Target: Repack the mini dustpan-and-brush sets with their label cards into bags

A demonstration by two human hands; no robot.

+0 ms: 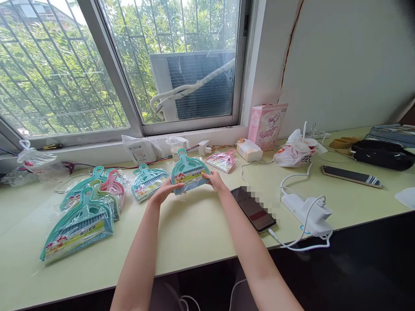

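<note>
Daylight comes through a barred window (65,77) onto a pale desk (194,233), with an air conditioner (201,93) outside the glass. From my remote seat I see both bare arms reaching forward over the desk's near edge. I have the teal dustpan set (189,175) between the two hands, in clear wrap, its handle pointing toward the window and its printed label facing me. My left hand (165,191) grips its lower left corner, and my right hand (214,180) pinches its right end; I cannot tell whether its bottom edge touches the desk. Just left of it lies another teal set (147,183), near the left fingers. Farther left, I see a cluster of overlapping wrapped sets, a large teal one (79,226) in front and a pink one (113,188) behind. Toward the sill, beyond my right hand, a pink set (222,160) lies near a tissue pack (249,150) and a pink box (268,125). Right of my right forearm are a phone (253,211), cabled at its near end, and a white power strip (301,211).
</note>
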